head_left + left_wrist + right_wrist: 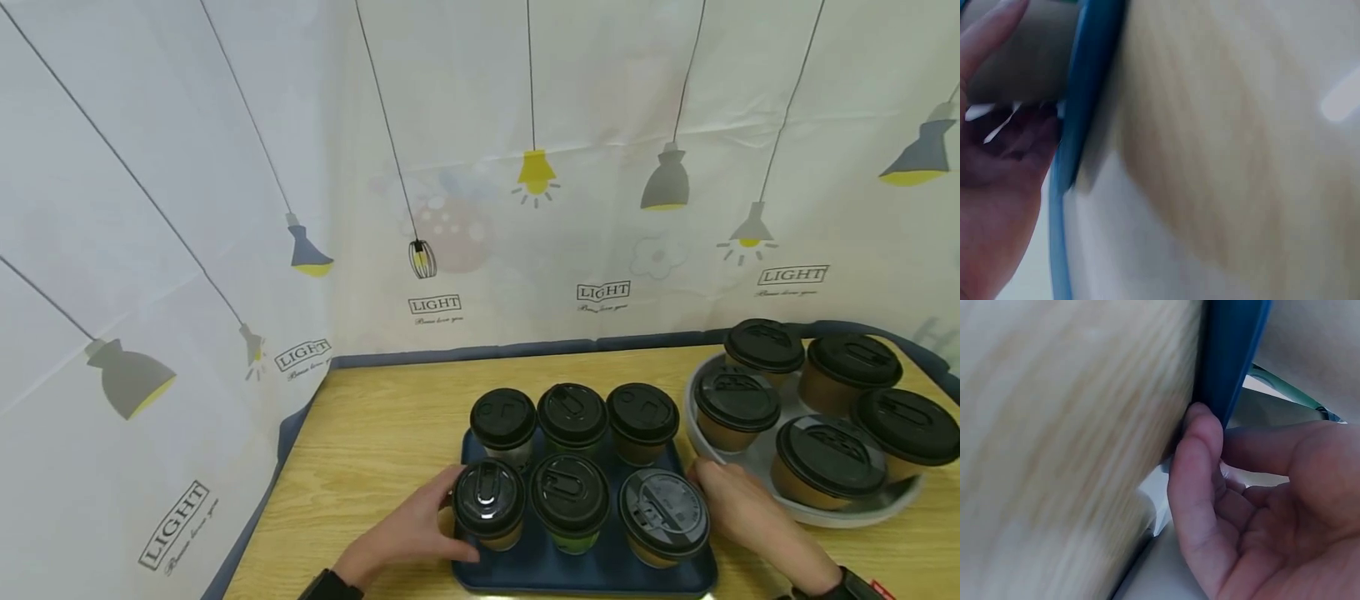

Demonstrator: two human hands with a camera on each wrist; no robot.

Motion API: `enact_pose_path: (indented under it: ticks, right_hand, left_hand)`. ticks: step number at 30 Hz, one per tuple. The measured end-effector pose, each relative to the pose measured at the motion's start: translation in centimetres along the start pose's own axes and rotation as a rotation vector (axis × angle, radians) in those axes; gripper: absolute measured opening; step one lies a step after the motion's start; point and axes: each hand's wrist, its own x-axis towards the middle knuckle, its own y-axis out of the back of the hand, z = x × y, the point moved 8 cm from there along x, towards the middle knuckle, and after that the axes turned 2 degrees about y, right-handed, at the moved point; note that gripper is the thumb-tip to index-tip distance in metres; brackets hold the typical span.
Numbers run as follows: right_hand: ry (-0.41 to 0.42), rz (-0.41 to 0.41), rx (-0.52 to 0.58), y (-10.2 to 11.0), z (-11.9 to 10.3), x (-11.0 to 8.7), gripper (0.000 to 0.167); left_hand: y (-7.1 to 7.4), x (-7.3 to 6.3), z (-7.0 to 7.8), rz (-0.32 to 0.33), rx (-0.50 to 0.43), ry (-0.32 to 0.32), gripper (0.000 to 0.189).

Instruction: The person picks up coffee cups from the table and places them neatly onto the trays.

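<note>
In the head view a dark blue tray (pixel 540 575) bears two rows of lidded paper coffee cups. My left hand (pixel 416 521) curves round the front-left cup (pixel 487 500), thumb at its near side and fingers behind. The left wrist view shows this cup's brown wall (pixel 1029 53) between thumb and fingers, right beside the tray's rim (pixel 1088 94). My right hand (pixel 750 512) is at the tray's right side, by the front-right cup (pixel 663 512). In the right wrist view its thumb and index finger (pixel 1194 481) pinch the tray's rim (pixel 1229 356).
A round pale bowl (pixel 832 518) with several larger lidded cups stands to the right, close to my right forearm. Under everything lies a wood-grain tabletop (pixel 360 442). A printed cloth (pixel 517 83) hangs along the back and left.
</note>
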Motion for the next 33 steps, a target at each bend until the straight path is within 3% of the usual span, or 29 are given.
enact_pose_path:
  ticks: [2,4,7,9,12,15,19,23,28,33]
  right_hand:
    - [0.003,0.003,0.02,0.0,0.3,0.0,0.032]
    - [-0.01,-0.014,0.029,-0.2,0.9,-0.1,0.036]
    - [-0.036,-0.077,0.03,-0.6,1.8,-0.4,0.039]
    - [-0.044,-0.127,0.044,-0.9,2.0,-0.8,0.038]
    - [-0.032,-0.168,0.095,-0.9,1.3,-1.4,0.035]
    - [-0.031,-0.168,0.115,-0.7,0.5,-1.7,0.034]
    - [-0.033,-0.137,0.097,-0.5,-0.4,-1.5,0.034]
    - [-0.038,-0.11,0.106,-0.6,-1.4,-0.4,0.035]
    - [-0.031,-0.102,0.102,-1.0,-2.5,1.8,0.035]
    - [0.012,-0.067,0.073,-1.2,-3.6,4.0,0.034]
  left_hand:
    - [0.8,-0.4,-0.2,0.009,0.001,-0.001,0.073]
    - [1.8,-0.6,-0.5,0.075,0.02,0.013,0.06]
    - [3.3,-0.5,-1.3,0.235,0.058,0.095,0.037]
    - [3.8,-0.3,-2.1,0.304,0.062,0.176,0.03]
    - [3.6,-0.1,-2.8,0.31,0.06,0.276,0.026]
    - [3.2,0.3,-2.9,0.277,0.103,0.309,0.024]
    - [3.5,0.8,-2.9,0.299,0.168,0.343,0.024]
    - [4.6,0.8,-3.4,0.366,0.167,0.381,0.023]
    - [6.6,1.0,-4.0,0.466,0.182,0.362,0.02]
    - [8.3,1.5,-5.4,0.521,0.109,0.397,0.018]
